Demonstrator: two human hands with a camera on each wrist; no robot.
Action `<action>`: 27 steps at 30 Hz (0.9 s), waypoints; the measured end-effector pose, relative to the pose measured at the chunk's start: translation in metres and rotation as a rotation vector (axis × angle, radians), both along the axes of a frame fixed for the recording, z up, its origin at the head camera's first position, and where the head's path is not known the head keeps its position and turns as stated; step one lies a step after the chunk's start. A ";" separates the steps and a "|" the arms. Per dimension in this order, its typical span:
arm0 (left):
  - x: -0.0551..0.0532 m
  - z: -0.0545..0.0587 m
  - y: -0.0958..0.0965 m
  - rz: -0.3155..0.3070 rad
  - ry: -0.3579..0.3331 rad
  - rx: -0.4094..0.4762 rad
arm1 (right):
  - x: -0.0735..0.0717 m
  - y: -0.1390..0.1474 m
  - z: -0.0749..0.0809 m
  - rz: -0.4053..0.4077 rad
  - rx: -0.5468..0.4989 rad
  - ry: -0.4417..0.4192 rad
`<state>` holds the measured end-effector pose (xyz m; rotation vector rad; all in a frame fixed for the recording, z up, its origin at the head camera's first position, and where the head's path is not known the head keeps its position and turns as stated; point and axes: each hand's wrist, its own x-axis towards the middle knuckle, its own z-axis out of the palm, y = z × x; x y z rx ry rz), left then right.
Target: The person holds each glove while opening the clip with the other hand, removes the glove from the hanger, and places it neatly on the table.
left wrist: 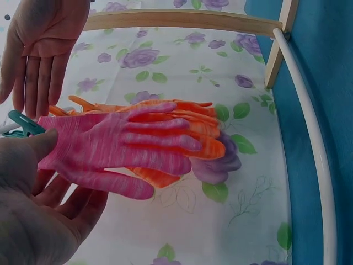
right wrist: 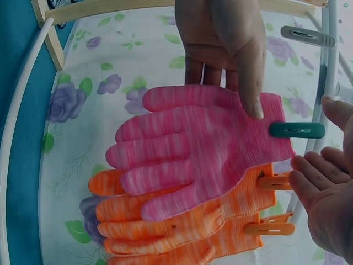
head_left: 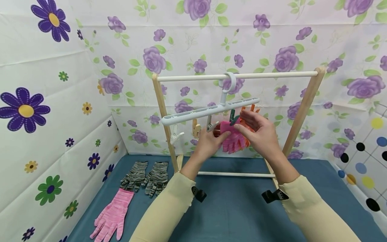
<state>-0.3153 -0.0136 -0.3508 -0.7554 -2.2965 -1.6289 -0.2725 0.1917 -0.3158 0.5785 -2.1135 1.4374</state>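
Observation:
A pink knit glove (right wrist: 215, 138) hangs by its cuff from a green clip (right wrist: 298, 130) on the white hanger (head_left: 193, 115). My left hand (head_left: 208, 143) holds that cuff, its thumb on the near face and its fingers behind. My right hand (head_left: 261, 132) is spread beside the clip, fingers extended and nothing in them. In the right wrist view its fingertips are near an orange clip (right wrist: 270, 228). Two orange gloves (right wrist: 171, 226) hang behind the pink one, held by orange clips.
The hanger hooks over the top rod (head_left: 190, 78) of a wooden rack (head_left: 299, 114). Unused clips on it are white (head_left: 175, 135), tan (head_left: 196, 128) and grey (head_left: 210, 125). On the blue table lie another pink glove (head_left: 113, 213) and two grey striped gloves (head_left: 157, 174).

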 end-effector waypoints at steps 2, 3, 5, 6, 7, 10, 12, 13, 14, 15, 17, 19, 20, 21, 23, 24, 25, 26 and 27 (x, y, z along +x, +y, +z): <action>-0.001 0.000 0.001 -0.011 0.025 -0.008 | -0.001 -0.001 0.000 0.005 -0.003 -0.003; 0.000 0.000 0.001 -0.017 0.030 -0.008 | -0.001 -0.001 0.000 0.006 -0.004 -0.003; 0.000 0.001 0.002 -0.028 0.040 -0.005 | -0.002 -0.002 0.001 0.007 -0.005 -0.004; 0.000 0.001 0.002 -0.029 0.048 -0.012 | -0.002 -0.002 0.001 0.007 -0.006 -0.005; 0.000 0.001 0.002 -0.027 0.045 -0.017 | -0.003 -0.002 0.001 0.008 -0.006 -0.006; 0.003 0.001 0.002 -0.017 0.003 -0.037 | -0.004 -0.003 0.000 0.009 -0.008 -0.015; 0.004 0.002 0.002 -0.007 -0.017 -0.062 | -0.004 -0.003 0.000 0.010 -0.008 -0.022; 0.005 0.002 0.002 -0.005 -0.023 -0.071 | -0.005 -0.003 0.000 0.010 -0.007 -0.026; 0.006 0.002 0.002 -0.005 -0.024 -0.080 | -0.005 -0.003 0.000 0.009 -0.005 -0.030; 0.007 0.002 0.002 -0.006 -0.020 -0.085 | -0.005 -0.003 -0.001 0.011 -0.004 -0.034; 0.008 0.001 0.001 -0.011 -0.009 -0.094 | -0.006 -0.004 -0.001 0.013 -0.001 -0.041; 0.009 0.001 0.001 -0.014 -0.005 -0.100 | -0.006 -0.004 -0.001 0.014 0.002 -0.050; 0.010 0.001 0.001 -0.013 -0.007 -0.105 | -0.006 -0.005 -0.001 0.017 0.001 -0.057; 0.011 0.000 0.001 -0.014 -0.011 -0.105 | -0.006 -0.005 -0.001 0.018 0.004 -0.062; 0.011 0.000 0.001 -0.018 -0.016 -0.100 | -0.006 -0.006 -0.002 0.019 0.001 -0.080; 0.011 0.000 0.001 -0.020 -0.019 -0.096 | -0.006 -0.006 -0.002 0.019 0.002 -0.089; 0.011 -0.001 0.001 -0.024 -0.021 -0.088 | -0.006 -0.006 -0.002 0.020 0.003 -0.096; 0.011 -0.001 0.001 -0.028 -0.023 -0.081 | -0.006 -0.007 -0.001 0.024 0.002 -0.102; 0.011 -0.001 0.001 -0.032 -0.024 -0.072 | -0.006 -0.008 -0.001 0.026 0.002 -0.108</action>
